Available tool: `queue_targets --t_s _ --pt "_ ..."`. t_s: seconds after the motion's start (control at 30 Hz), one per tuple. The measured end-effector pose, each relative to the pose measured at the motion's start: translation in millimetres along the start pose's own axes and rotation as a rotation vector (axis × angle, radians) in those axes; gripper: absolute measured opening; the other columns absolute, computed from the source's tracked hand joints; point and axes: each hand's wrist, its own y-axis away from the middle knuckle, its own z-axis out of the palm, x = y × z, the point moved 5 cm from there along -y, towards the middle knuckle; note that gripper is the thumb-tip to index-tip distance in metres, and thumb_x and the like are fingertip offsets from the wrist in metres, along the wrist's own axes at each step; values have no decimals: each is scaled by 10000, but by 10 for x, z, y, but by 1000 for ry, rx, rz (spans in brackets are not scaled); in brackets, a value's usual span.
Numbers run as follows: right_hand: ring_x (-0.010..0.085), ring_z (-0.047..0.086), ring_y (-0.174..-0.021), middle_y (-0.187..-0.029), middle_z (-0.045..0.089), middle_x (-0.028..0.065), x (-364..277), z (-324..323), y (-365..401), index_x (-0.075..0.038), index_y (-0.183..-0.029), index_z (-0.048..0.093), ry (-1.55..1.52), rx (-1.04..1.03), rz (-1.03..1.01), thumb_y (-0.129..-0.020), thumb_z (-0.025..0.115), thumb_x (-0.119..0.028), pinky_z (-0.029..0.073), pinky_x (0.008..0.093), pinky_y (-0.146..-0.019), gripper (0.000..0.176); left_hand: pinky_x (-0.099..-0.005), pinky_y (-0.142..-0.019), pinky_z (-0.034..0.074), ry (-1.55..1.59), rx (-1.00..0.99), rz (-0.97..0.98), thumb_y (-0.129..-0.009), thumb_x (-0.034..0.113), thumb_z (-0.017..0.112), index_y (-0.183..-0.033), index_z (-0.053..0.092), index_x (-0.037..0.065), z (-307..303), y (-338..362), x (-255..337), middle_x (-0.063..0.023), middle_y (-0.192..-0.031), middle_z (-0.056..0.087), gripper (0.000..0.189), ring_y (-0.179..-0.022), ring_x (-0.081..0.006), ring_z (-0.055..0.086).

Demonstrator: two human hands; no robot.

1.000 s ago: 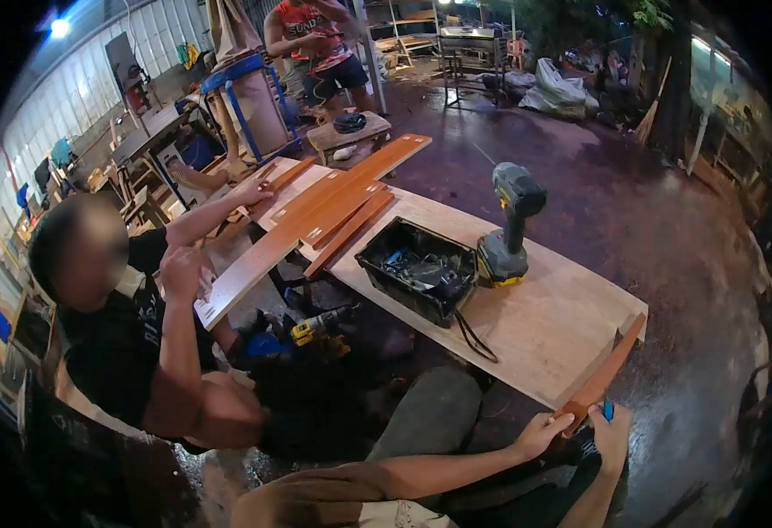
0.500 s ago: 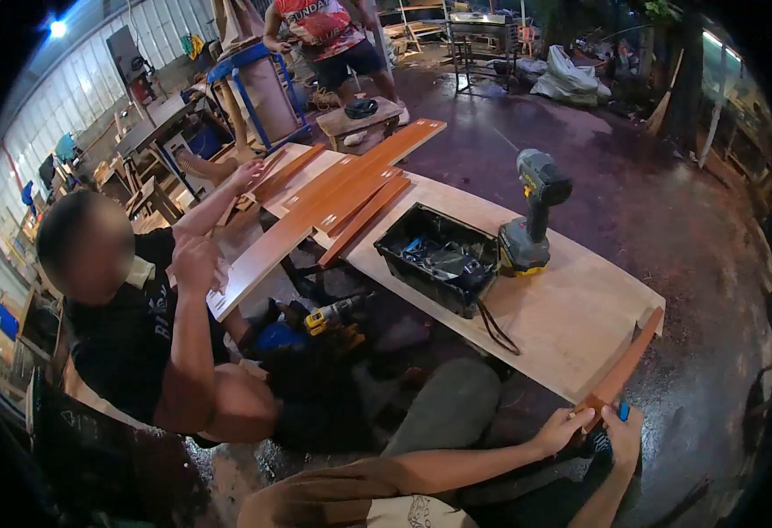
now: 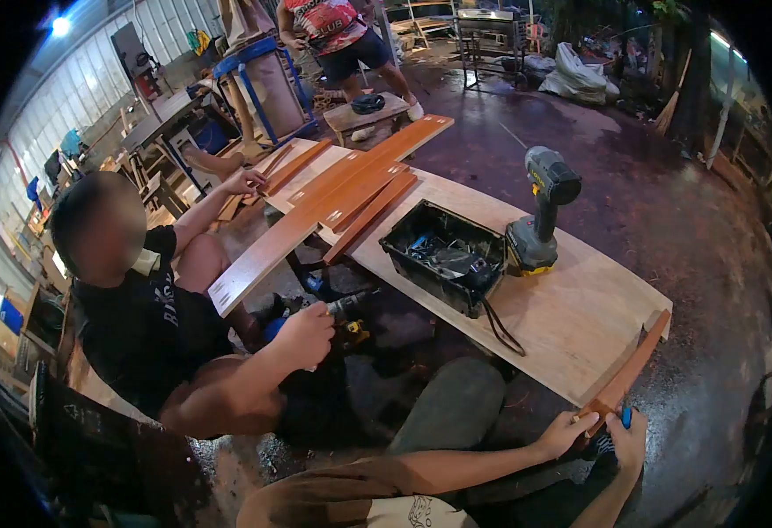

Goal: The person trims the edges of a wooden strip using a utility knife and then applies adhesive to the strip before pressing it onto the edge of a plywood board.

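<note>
At the lower right, my left hand grips the near end of a reddish-brown wooden strip. The strip's far end rests on the corner of the plywood board. Close beside it, my right hand is closed around the same end, with a small blue item at its fingers; what that item is I cannot make out. Farther up the board stand a black tray holding dark and blue things, and an upright drill. Brown planks lie across the far part.
A co-worker in a black shirt sits at the left, one hand near a yellow drill below the board. Another person in a red shirt stands behind a small stool. White sacks lie at the back.
The co-worker's raised hand has come down towards the yellow drill, and their other hand has shifted slightly. My hands keep nearly the same hold on the strip. The view has shifted a little.
</note>
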Motion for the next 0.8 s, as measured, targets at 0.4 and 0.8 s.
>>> queue_targets --t_s 0.4,0.8 --pt "64 481 -536 -658 542 -13 156 26 -37 -8 -891 590 -61 128 -104 -865 674 -65 360 229 -476 106 -205 -572 393 34 -24 0 -1018 391 544 -840 641 78 47 51 114 43 -711 581 372 -640 -32 531" --pt "123 553 -584 -697 561 41 -307 128 130 23 -818 594 -61 27 -32 -832 697 -69 426 264 -542 139 -218 -579 405 27 3 29 -1018 389 543 -881 658 61 48 52 128 38 -722 585 374 -645 -48 539"
